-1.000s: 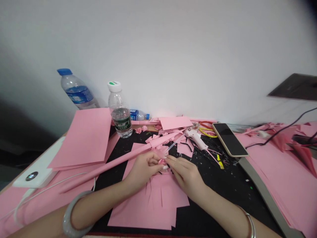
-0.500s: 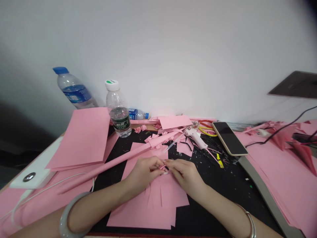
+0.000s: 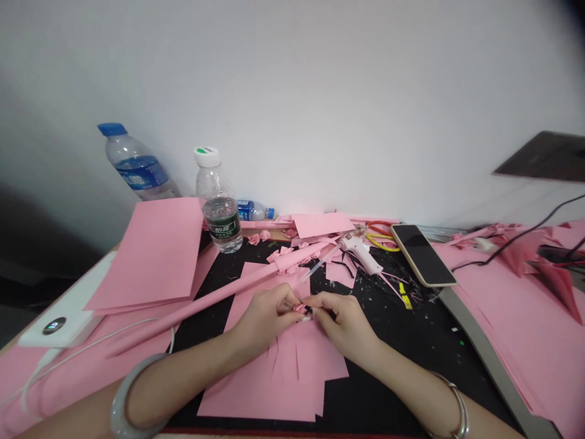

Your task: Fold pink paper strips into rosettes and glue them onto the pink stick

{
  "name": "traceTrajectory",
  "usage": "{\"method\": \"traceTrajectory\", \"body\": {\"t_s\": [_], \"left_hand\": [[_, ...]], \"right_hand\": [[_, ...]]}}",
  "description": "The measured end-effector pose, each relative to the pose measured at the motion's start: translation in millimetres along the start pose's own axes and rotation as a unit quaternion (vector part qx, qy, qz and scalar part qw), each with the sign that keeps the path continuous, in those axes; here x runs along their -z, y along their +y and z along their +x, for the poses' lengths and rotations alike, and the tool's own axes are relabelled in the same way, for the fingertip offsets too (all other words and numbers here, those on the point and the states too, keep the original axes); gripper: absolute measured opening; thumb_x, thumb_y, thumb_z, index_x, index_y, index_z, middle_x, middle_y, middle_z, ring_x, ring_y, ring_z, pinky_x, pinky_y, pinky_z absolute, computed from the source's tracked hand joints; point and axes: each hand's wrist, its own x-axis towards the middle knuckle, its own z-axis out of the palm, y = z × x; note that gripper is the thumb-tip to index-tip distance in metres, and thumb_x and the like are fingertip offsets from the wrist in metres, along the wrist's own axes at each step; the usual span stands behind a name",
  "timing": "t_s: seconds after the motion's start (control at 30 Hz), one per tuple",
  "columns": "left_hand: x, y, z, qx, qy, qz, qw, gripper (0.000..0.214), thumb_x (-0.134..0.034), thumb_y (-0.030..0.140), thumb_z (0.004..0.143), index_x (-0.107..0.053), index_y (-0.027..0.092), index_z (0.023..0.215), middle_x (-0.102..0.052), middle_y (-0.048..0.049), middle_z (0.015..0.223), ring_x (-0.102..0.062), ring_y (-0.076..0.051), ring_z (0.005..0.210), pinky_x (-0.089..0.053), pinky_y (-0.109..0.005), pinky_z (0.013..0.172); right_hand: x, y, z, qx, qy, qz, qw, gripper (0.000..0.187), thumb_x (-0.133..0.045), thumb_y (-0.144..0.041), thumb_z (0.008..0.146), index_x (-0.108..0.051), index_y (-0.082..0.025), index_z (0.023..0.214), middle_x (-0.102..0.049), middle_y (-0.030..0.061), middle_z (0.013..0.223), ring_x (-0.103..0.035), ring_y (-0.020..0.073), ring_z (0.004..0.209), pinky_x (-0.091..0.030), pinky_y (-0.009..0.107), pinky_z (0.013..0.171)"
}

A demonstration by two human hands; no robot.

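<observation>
Between my fingertips is a small pink paper rose (image 3: pixel 299 308), held above the pink paper sheets (image 3: pixel 274 390). My left hand (image 3: pixel 262 317) is closed, pinching the rose from the left with thumb and forefinger. From the right, my right hand (image 3: pixel 345 320) also pinches at the rose's edge, its thumb and forefinger bent. The fingers hide much of the rose. Beneath the hands, the top sheets show several slits. Just beyond lies a long rolled pink paper tube (image 3: pixel 219 296) with paper roses and scraps around its far end.
A white glue gun (image 3: pixel 363 253), yellow-handled scissors (image 3: pixel 384 244) and a phone (image 3: pixel 423 256) lie ahead to the right. Water bottles (image 3: pixel 222 222) are near the wall. A white power bank (image 3: pixel 68 323) with a cable sits left. Pink paper stacks (image 3: pixel 521 341) flank the black mat (image 3: pixel 388 390).
My fingers have shifted slightly around the paper rose, and more of it shows now. My right thumb and forefinger have opened a little gap. Objects on the table stay put.
</observation>
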Motion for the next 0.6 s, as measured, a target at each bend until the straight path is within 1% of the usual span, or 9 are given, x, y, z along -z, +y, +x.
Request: {"method": "traceTrajectory", "body": {"t_s": [0.1, 0.17, 0.23, 0.3, 0.43, 0.53, 0.6], "left_hand": [[0.7, 1, 3, 0.012, -0.006, -0.079, 0.997, 0.011, -0.068, 0.017, 0.072, -0.058, 0.017, 0.076, -0.070, -0.0003, 0.075, -0.067, -0.016, 0.074, -0.051, -0.026, 0.067], [1.6, 2, 5, 0.015, -0.008, -0.125, 0.992, 0.013, -0.069, 0.018, 0.072, -0.060, 0.016, 0.082, -0.070, -0.0008, 0.077, -0.067, -0.016, 0.076, -0.052, -0.026, 0.070], [2.6, 2, 8, 0.020, -0.011, -0.160, 0.987, 0.016, -0.071, 0.019, 0.071, -0.061, 0.015, 0.083, -0.070, -0.0019, 0.078, -0.067, -0.016, 0.076, -0.052, -0.027, 0.072], [3.5, 3, 10, 0.024, -0.013, -0.182, 0.983, 0.016, -0.072, 0.020, 0.069, -0.062, 0.014, 0.081, -0.071, -0.0027, 0.078, -0.067, -0.016, 0.074, -0.053, -0.028, 0.073], [4.3, 4, 11, 0.023, -0.009, -0.195, 0.980, 0.016, -0.073, 0.019, 0.067, -0.063, 0.014, 0.078, -0.069, -0.0022, 0.077, -0.065, -0.015, 0.072, -0.052, -0.028, 0.072], [4.3, 4, 10, 0.015, -0.011, -0.181, 0.983, 0.012, -0.071, 0.017, 0.068, -0.063, 0.015, 0.077, -0.068, -0.0012, 0.078, -0.064, -0.014, 0.074, -0.051, -0.027, 0.072], [4.0, 4, 10, 0.011, -0.018, -0.157, 0.987, 0.010, -0.070, 0.014, 0.068, -0.064, 0.015, 0.076, -0.068, -0.0010, 0.079, -0.064, -0.015, 0.076, -0.050, -0.026, 0.072]], "right_hand": [[-2, 2, -1, -0.013, 0.031, 0.023, 0.999, 0.031, -0.051, -0.005, 0.082, -0.073, -0.023, 0.093, -0.075, 0.0017, 0.090, -0.070, 0.0168, 0.079, -0.053, 0.026, 0.071], [-3, 4, 0, -0.021, 0.043, 0.037, 0.998, 0.029, -0.052, -0.008, 0.083, -0.073, -0.024, 0.095, -0.075, 0.0022, 0.092, -0.070, 0.0181, 0.082, -0.054, 0.028, 0.074], [-4, 5, 1, -0.023, 0.042, 0.044, 0.998, 0.029, -0.051, -0.009, 0.083, -0.073, -0.024, 0.096, -0.074, 0.0023, 0.094, -0.070, 0.0190, 0.085, -0.054, 0.030, 0.076], [-4, 5, 2, -0.023, 0.038, 0.037, 0.998, 0.030, -0.050, -0.009, 0.083, -0.072, -0.024, 0.097, -0.074, 0.0025, 0.094, -0.070, 0.0189, 0.083, -0.055, 0.029, 0.073], [-3, 7, 3, -0.019, 0.055, 0.012, 0.998, 0.027, -0.051, -0.011, 0.083, -0.070, -0.022, 0.099, -0.074, 0.0036, 0.091, -0.068, 0.0175, 0.075, -0.052, 0.026, 0.063], [-1, 7, 2, -0.009, 0.093, 0.006, 0.996, 0.025, -0.052, -0.010, 0.082, -0.067, -0.022, 0.099, -0.071, 0.0036, 0.089, -0.064, 0.0153, 0.070, -0.049, 0.025, 0.061], [-1, 6, 2, 0.010, 0.108, 0.011, 0.994, 0.021, -0.055, -0.009, 0.081, -0.065, -0.021, 0.094, -0.067, 0.0042, 0.092, -0.060, 0.0147, 0.071, -0.047, 0.024, 0.059]]}}
